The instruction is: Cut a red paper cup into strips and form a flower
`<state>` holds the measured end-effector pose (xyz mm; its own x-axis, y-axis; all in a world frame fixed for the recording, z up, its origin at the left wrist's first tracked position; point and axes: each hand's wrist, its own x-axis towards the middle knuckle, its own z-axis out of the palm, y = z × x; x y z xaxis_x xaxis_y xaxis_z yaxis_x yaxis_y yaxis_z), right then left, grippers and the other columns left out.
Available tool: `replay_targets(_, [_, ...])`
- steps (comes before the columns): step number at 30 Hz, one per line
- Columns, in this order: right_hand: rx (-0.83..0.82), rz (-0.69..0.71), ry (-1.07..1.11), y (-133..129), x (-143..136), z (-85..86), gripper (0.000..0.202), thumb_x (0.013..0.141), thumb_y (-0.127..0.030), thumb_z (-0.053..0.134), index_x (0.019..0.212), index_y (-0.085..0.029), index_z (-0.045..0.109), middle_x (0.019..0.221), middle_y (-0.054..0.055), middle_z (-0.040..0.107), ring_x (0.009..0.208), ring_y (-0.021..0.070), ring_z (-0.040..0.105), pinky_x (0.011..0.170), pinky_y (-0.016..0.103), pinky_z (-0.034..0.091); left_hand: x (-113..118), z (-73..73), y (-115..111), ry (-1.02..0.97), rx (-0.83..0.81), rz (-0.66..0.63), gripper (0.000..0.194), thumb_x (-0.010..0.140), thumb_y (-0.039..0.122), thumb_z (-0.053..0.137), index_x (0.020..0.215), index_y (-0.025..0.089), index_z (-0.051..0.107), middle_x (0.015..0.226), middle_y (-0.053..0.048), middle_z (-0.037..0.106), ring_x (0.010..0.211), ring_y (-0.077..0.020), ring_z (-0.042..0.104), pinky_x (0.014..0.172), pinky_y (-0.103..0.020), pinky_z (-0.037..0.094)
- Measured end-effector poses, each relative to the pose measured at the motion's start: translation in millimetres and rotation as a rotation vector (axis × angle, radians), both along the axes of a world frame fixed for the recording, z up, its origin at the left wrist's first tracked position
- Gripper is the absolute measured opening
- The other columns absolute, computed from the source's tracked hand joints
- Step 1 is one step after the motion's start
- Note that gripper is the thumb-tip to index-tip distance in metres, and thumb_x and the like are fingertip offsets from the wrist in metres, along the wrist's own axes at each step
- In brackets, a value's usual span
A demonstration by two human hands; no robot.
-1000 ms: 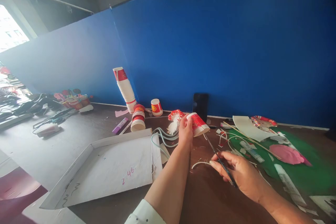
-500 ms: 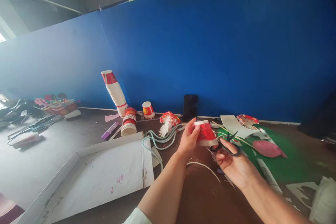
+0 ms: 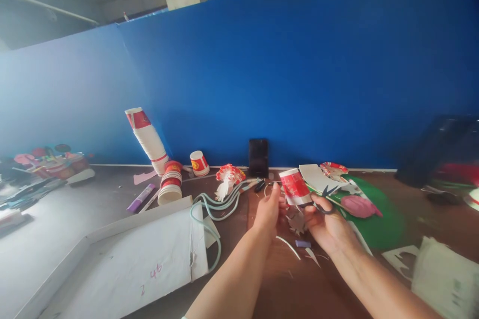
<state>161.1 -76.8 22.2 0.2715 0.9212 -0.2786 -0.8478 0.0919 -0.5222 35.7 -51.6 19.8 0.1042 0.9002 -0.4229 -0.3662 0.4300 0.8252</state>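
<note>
A red and white paper cup (image 3: 295, 187) is tilted between my two hands above the brown table. Its lower edge rests by the fingers of my right hand (image 3: 322, 222), which also holds dark scissors (image 3: 326, 199) with the blades pointing up. My left hand (image 3: 268, 212) is at the cup's left side, fingers apart, thumb up, and does not appear to grip it. Under the cup, a pale cut paper piece (image 3: 297, 222) is near my fingers. Behind the hands a black phone (image 3: 258, 158) leans on the blue partition.
A white box lid (image 3: 127, 259) lies at the left, beside a looped pale cable (image 3: 220, 212). Farther back are a leaning cup stack (image 3: 149, 145), a single cup (image 3: 199, 163) and a cut cup flower (image 3: 229, 175). Pink clay (image 3: 359, 206) sits on a green sheet (image 3: 389, 224) at the right.
The view has shifted to the right. My left hand has let go of the cup and opened, while the cup has tilted beside my right hand, which keeps the scissors.
</note>
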Motion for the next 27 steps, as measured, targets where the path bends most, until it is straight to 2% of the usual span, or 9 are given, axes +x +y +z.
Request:
replay_targets(3, [0.006,-0.015,0.049,3,2,0.0,0.029,0.057,0.001,0.075,0.073,-0.019,0.061,0.075,-0.002,0.069,0.055,0.0067,0.060,0.041,0.011,0.052,7,4.2,-8,-0.203,-0.179,-0.215,0.058,0.071,0.068,0.060,0.072,0.010,0.058,0.060,0.000,0.051,0.041,-0.0039,0.039,0.033,-0.014,0.024])
replay_targets(5, [0.019,-0.016,0.053,4,2,-1.5,0.030,0.056,0.002,0.075,0.073,-0.018,0.061,0.076,-0.002,0.070,0.055,0.0063,0.060,0.043,0.011,0.053,8,4.7,-10,-0.389,-0.248,-0.275,0.051,0.074,0.060,0.063,0.071,0.010,0.057,0.060,0.001,0.050,0.039,-0.0015,0.035,0.033,-0.012,0.023])
replay_targets(8, [0.029,-0.019,0.045,5,2,-5.0,0.028,0.057,-0.001,0.078,0.074,-0.017,0.063,0.075,-0.002,0.070,0.054,0.0055,0.060,0.044,0.010,0.053,7,3.7,-11,-0.608,-0.254,-0.212,0.035,0.080,0.040,0.067,0.068,0.010,0.054,0.061,0.002,0.049,0.040,0.0005,0.033,0.033,-0.009,0.023])
replay_targets(12, [0.032,0.030,-0.029,4,0,-8.3,0.028,0.058,-0.008,0.081,0.079,-0.018,0.066,0.078,-0.002,0.071,0.061,0.0069,0.064,0.048,0.009,0.054,4,2.7,-10,-0.748,-0.201,-0.137,0.016,0.078,0.018,0.069,0.076,0.010,0.056,0.066,0.001,0.050,0.045,0.0002,0.041,0.036,-0.007,0.028])
replay_targets(17, [0.034,0.068,-0.322,-2,-7,-6.4,0.030,0.060,-0.018,0.084,0.086,-0.022,0.068,0.083,-0.002,0.070,0.072,0.0100,0.066,0.056,0.012,0.055,-4,3.9,-5,-0.782,-0.063,-0.116,0.017,0.073,0.013,0.073,0.076,0.008,0.057,0.070,0.000,0.051,0.048,0.0010,0.041,0.038,-0.006,0.029])
replay_targets(20, [-0.021,0.115,-0.515,-8,-12,-5.6,0.028,0.064,-0.030,0.082,0.088,-0.024,0.068,0.083,-0.001,0.069,0.075,0.0129,0.065,0.055,0.016,0.055,-12,1.0,3,-0.709,0.075,0.007,0.024,0.067,0.017,0.078,0.078,0.010,0.058,0.070,0.001,0.051,0.049,-0.0001,0.041,0.040,-0.008,0.030])
replay_targets(24, [-0.060,0.175,-0.802,-18,-17,-6.9,0.032,0.067,-0.040,0.079,0.093,-0.025,0.068,0.070,-0.001,0.067,0.054,0.0117,0.058,0.041,0.018,0.045,-17,-7.5,12,-0.559,0.135,0.122,0.032,0.064,0.029,0.081,0.078,0.013,0.057,0.066,0.003,0.050,0.048,-0.0013,0.039,0.041,-0.011,0.030])
replay_targets(26, [-0.037,0.156,-0.873,-20,-19,-7.8,0.037,0.063,-0.035,0.082,0.095,-0.024,0.069,0.066,-0.001,0.067,0.044,0.0104,0.053,0.037,0.020,0.042,-16,-10.0,12,-0.535,0.129,0.127,0.034,0.062,0.030,0.082,0.077,0.014,0.055,0.063,0.004,0.047,0.048,-0.0019,0.039,0.042,-0.011,0.030])
replay_targets(27, [-0.011,0.141,-0.830,-20,-19,-8.3,0.039,0.060,-0.030,0.085,0.095,-0.024,0.069,0.065,-0.001,0.068,0.042,0.0102,0.052,0.036,0.020,0.042,-14,-10.4,12,-0.530,0.129,0.122,0.035,0.062,0.031,0.082,0.077,0.014,0.055,0.062,0.005,0.046,0.049,-0.0019,0.039,0.043,-0.011,0.030])
